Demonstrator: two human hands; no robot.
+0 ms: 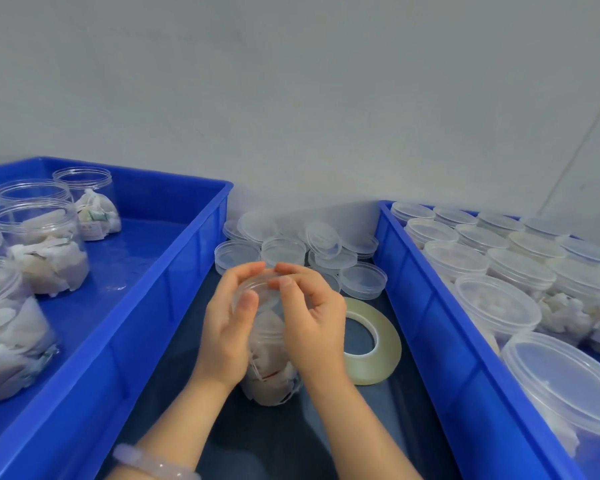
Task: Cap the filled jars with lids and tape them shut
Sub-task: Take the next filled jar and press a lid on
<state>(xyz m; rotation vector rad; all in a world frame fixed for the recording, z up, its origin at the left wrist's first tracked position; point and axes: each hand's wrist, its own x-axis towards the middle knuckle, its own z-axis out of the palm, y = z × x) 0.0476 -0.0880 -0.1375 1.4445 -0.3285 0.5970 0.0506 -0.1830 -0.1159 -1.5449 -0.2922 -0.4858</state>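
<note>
A clear round plastic lid (257,292) is gripped by both hands (226,336) (313,322) atop a clear filled plastic jar (271,372) on the dark desk (378,427).

A plain, pale grey-white wall (291,81) fills the upper half of the view, evenly and softly lit with no hard shadows. Near the right edge a thin straight seam (584,141) slants down across it. Below lies a dark blue-grey surface (284,441) with a faint sheen.

Jar (271,372) between two bins, lids (291,252) behind, tape roll (371,344) right (touching neither).
</note>
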